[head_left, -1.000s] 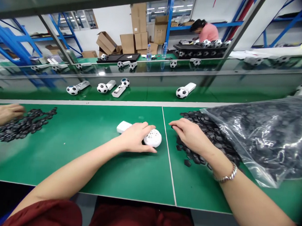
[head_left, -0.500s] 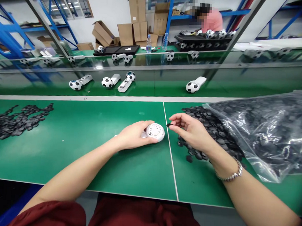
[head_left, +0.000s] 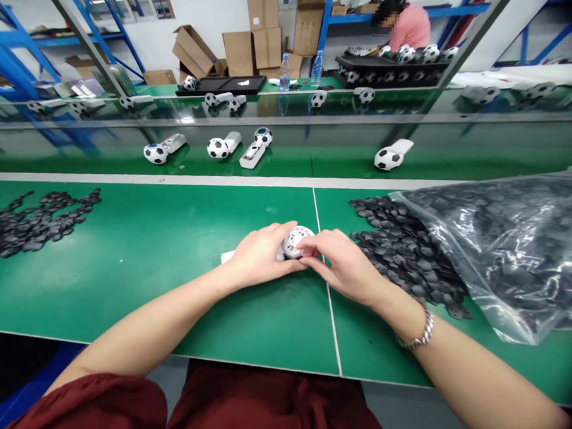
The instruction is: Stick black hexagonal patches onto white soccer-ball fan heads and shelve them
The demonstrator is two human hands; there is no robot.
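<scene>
White perforated round plastic fan head sits at table centre on the green bench mat, clasped between both hands. Clear plastic bag of black pieces at 3 o'clock, loose black pile spilling from it, second black pile at 9 o'clock. Left hand cups the head; right hand fingertips pinch at its face, possibly pressing a black piece, hidden. Looks light, rigid, smooth; grip by rim.
</scene>
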